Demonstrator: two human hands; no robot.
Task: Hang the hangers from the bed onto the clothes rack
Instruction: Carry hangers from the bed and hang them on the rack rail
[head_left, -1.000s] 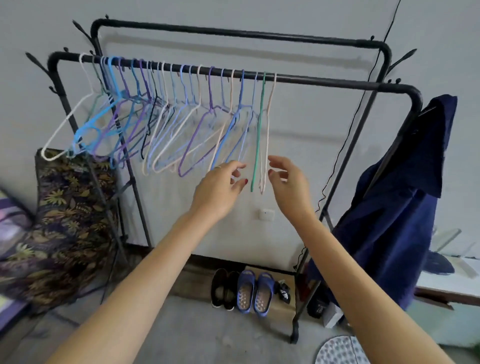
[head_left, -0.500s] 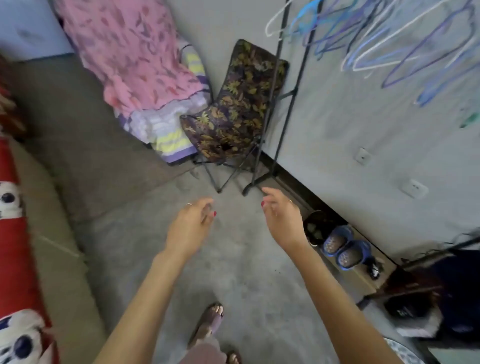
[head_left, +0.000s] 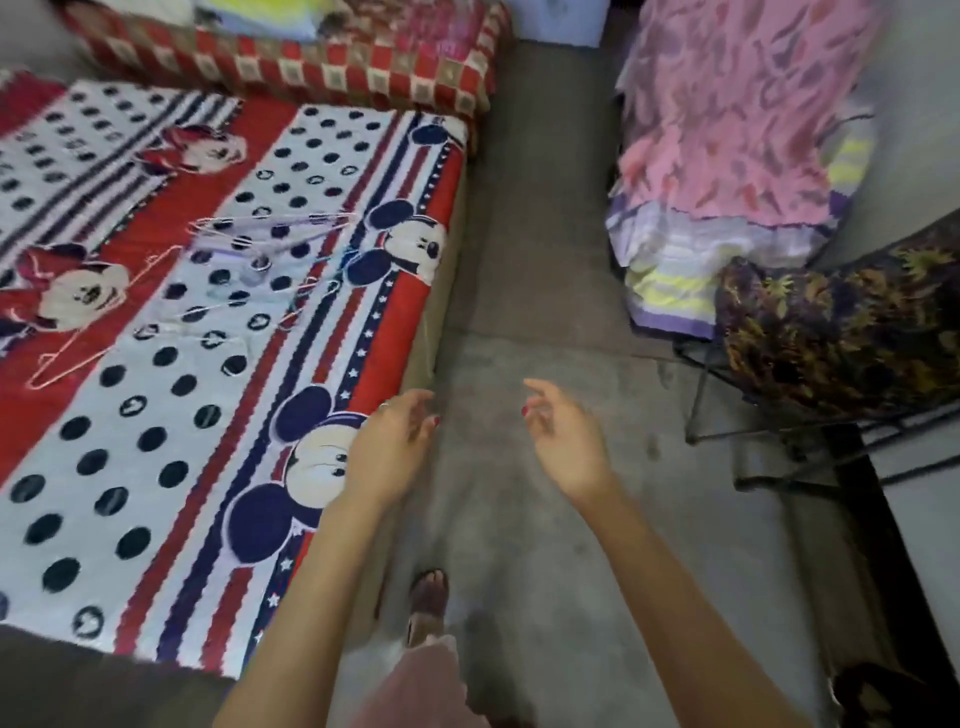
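Several thin wire hangers lie on the bed (head_left: 171, 519), which has a red, white and blue cartoon-mouse cover. A pink hanger (head_left: 91, 332) lies at the left and a tangle of purple and blue hangers (head_left: 270, 244) is further up the cover. My left hand (head_left: 389, 452) hovers over the bed's near right edge, fingers relaxed, holding nothing. Over the grey floor, my right hand (head_left: 563, 441) is also empty with loosely spread fingers. Both hands are well short of the hangers. The clothes rack is out of view.
A checked red bolster (head_left: 291, 67) lies at the head of the bed. A pink patterned cloth over folded bedding (head_left: 727, 156) stands at the right. A floral folding chair (head_left: 841, 338) is at the right edge. My sandalled foot (head_left: 428, 597) is on the floor.
My view has swung from the clothes rack, past the chair, round to the bed. Both hands left the hung hangers, dropped low and stayed empty.
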